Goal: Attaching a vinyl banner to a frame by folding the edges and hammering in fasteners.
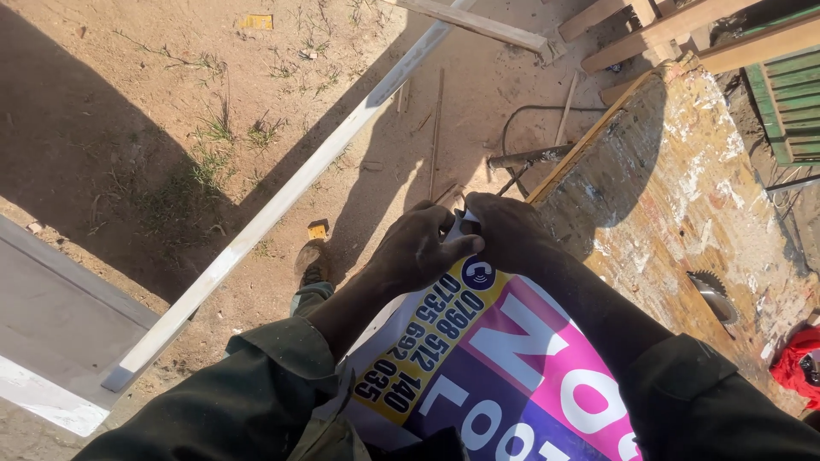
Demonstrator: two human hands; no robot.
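So the biggest thing in view was the sandy ground (171,128), half in shadow, with patchy grass and scrap wood lying about. On the right sat a worn, paint-splattered workbench (683,196) with a circular saw blade (713,294) poking up through its top, and a long pale plank (282,196) ran diagonally across the dirt on the left. Closer in, a glossy printed banner (504,367) in pink, purple and yellow was draped over the person's lap, its top corner bunched up right where both hands met. The left hand (414,252) was curled shut, pinching that corner, and the right hand (506,232) was closed around the same spot from the other side, touching the left. Honestly, I'd say the trick there was keeping the slippery sheet tight between both grips and well away from that blade.
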